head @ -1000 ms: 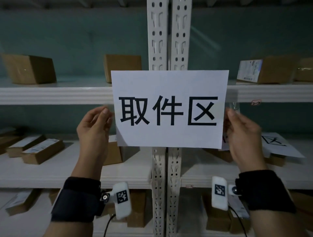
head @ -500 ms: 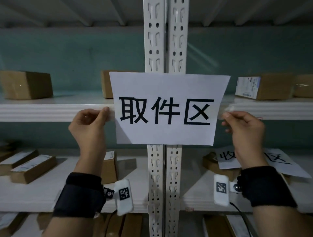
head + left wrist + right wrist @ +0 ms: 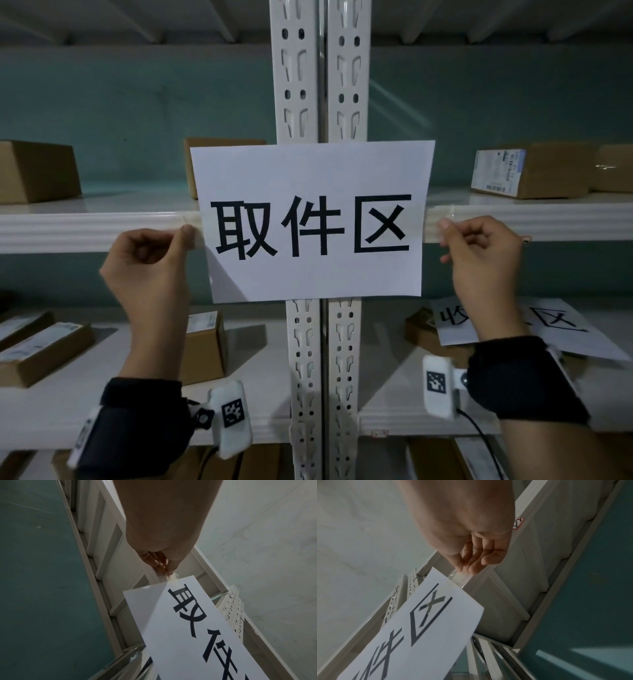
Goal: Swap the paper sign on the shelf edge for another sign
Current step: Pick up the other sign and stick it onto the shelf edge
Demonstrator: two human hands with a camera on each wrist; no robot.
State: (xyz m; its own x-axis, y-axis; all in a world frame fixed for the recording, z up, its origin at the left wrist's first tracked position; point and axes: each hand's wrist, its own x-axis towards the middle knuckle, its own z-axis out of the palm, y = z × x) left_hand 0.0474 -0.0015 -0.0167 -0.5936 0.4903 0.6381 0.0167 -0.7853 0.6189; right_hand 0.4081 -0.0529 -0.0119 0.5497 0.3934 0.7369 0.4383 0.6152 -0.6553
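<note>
The sign lies against the shelf edge, the left hand at its 9 o'clock and the right hand at its 3 o'clock each pinching a strip of tape between thumb and curled fingers. Best to level the sign first, then rub each strip outward onto the shelf edge so the paper lies flat.

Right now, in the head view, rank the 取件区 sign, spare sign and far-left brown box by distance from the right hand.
1. 取件区 sign: shelf edge, beside the right hand.
2. Spare sign: lower shelf, below.
3. Far-left brown box: upper shelf.
</note>
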